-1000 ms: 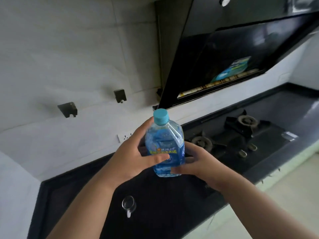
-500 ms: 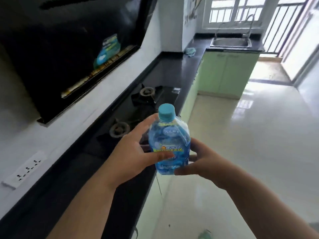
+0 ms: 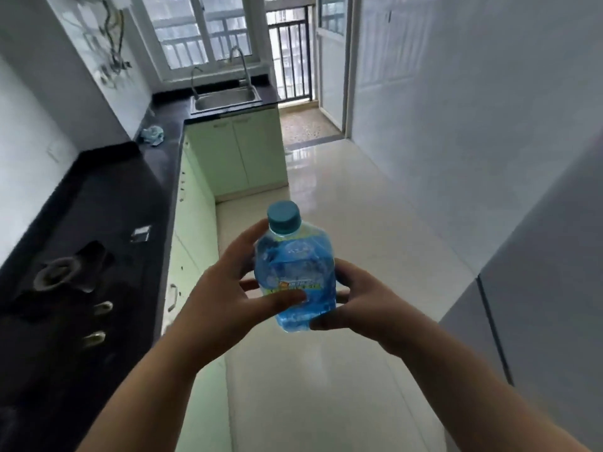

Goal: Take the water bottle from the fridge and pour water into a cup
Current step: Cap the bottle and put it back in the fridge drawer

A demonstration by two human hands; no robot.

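I hold a small water bottle [image 3: 295, 275] upright in front of me, over the floor. It has a blue label and a teal cap [image 3: 283, 216] that is screwed on. My left hand [image 3: 225, 298] grips its left side, thumb across the label. My right hand [image 3: 362, 301] grips the lower right side, fingers wrapped behind it. No cup is in view. The grey door of the fridge [image 3: 541, 288] stands at the right edge.
A black counter [image 3: 98, 203] with a gas hob [image 3: 62, 275] runs along the left, above pale green cabinets [image 3: 195, 223]. A sink [image 3: 225, 101] sits at the far end under a window, with a blue cloth [image 3: 152, 135] near it. Glossy floor tiles [image 3: 342, 207] stretch ahead.
My view has swung right, from the range hood and hob toward the open floor and far sink. Both hands keep the same hold on the bottle.
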